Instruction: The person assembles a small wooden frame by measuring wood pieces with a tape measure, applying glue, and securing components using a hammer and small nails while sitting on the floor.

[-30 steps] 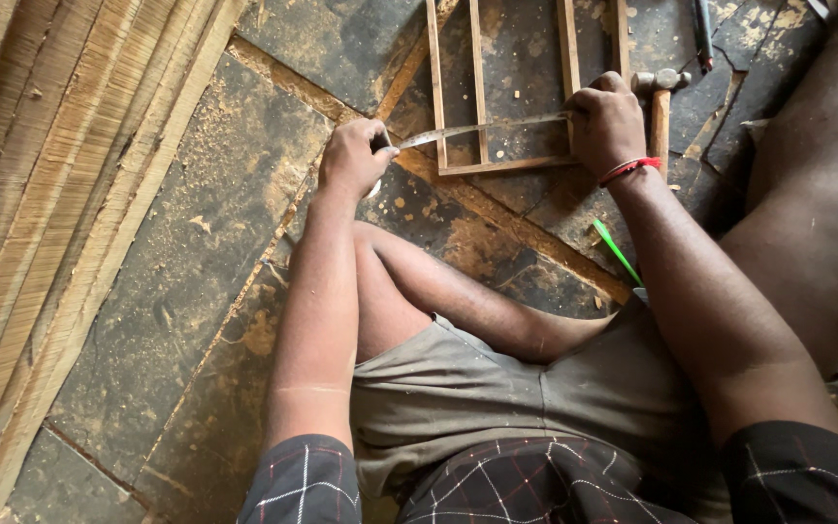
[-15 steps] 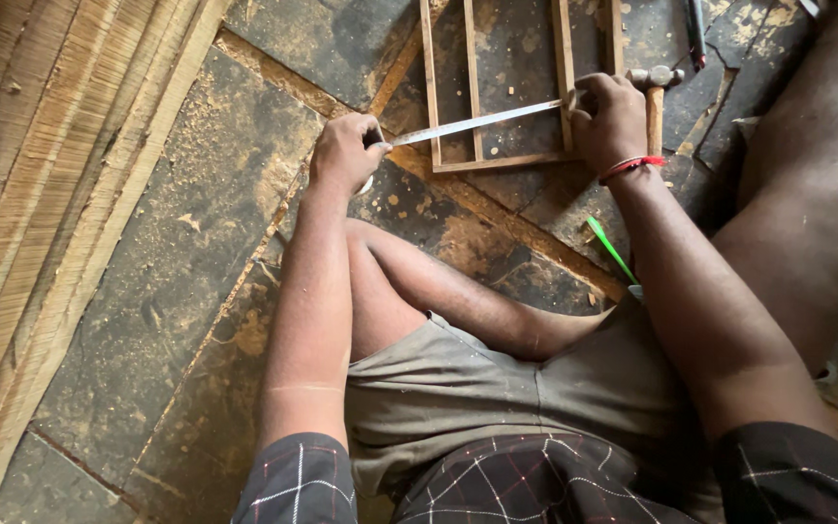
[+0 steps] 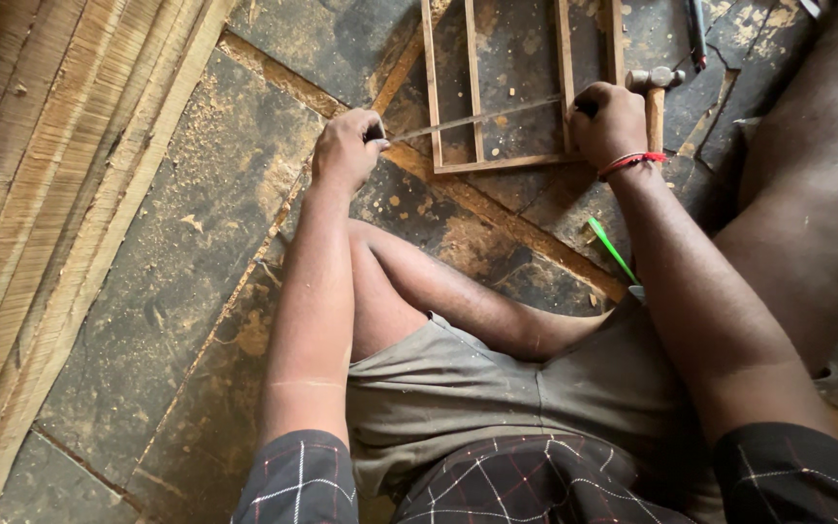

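Both arms stretched forward, left hand (image 3: 344,148) fisted, right hand (image 3: 611,121) fisted, wrists level

dark, worn floor (image 3: 177,252) of stained slabs, dusted with sawdust and wood chips. pale wooden slats (image 3: 41,194) lie stacked along the left side. daylight is even.

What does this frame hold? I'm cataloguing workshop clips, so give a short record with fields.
setting: dusty dark floor, stacked wooden slats on the left
left hand: grips one end of a thin strip
right hand: grips the other end
strip: stretched across a wooden frame
nearby: hammer beside the right hand, green stick by the knee
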